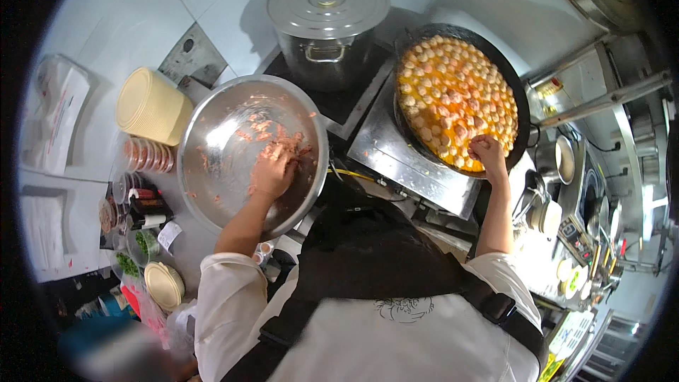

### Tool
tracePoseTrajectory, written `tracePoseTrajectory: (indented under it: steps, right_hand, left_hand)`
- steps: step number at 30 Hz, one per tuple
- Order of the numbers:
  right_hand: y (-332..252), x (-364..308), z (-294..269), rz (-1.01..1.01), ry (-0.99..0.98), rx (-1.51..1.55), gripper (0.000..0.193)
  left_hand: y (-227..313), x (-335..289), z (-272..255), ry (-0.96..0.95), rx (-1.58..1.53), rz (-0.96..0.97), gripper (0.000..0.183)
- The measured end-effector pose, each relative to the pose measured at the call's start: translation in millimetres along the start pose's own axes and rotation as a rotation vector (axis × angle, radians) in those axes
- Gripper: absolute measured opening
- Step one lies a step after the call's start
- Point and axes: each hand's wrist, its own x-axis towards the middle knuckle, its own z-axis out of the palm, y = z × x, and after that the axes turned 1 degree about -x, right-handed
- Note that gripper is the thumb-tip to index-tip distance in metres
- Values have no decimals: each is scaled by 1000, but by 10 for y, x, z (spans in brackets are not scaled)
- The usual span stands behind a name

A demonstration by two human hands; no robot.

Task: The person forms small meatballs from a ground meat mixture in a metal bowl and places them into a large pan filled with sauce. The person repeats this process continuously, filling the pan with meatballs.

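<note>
My left hand (274, 172) is down in a wide steel mixing bowl (228, 182), its fingers curled into a clump of pink minced meat (284, 143). Smears and small bits of the same meat stick to the bowl's wall. On the right, my right hand (489, 154) hovers at the near edge of a large black pan (523, 124), fingers drawn together in a pinch. Whatever may be between those fingers is hidden. Many round meatballs (453, 92) crowd the orange liquid in the pan; those near the middle look pinker than the others.
A lidded steel stockpot (327, 49) stands behind, between bowl and pan. Left of the bowl are a stack of cream tubs (152, 106), stacked clear lids (148, 155) and containers of chopped greens (145, 240). A small saucepan (559, 159) sits right of the pan.
</note>
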Motion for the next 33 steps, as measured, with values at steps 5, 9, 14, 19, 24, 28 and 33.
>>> tracePoseTrajectory:
  steps: [5, 9, 14, 19, 24, 28, 33]
  right_hand:
    - [45, 146, 34, -47, 117, -485, 46]
    - [-180, -4, -41, -188, 235, -572, 34]
    - [-411, -173, 40, -350, 284, -488, 26]
    - [-498, -243, 627, -402, 70, -392, 26]
    - [-606, -365, 1103, -485, -178, -408, 24]
    - [-631, -402, 1224, -471, -212, -378, 24]
    - [-592, -394, 1178, -459, -213, -390, 22]
  left_hand:
    - [-219, 208, 240, -52, -35, -306, 25]
    - [-288, 335, 373, 83, -414, -427, 18]
    - [-49, 323, -125, 331, -1680, -329, 26]
    - [95, 308, -731, 283, -2083, -111, 24]
    - [312, 353, -747, 625, -1744, -271, 9]
    - [426, 339, -803, 654, -1790, -275, 11]
    - [241, 284, -912, 538, -2062, -174, 14]
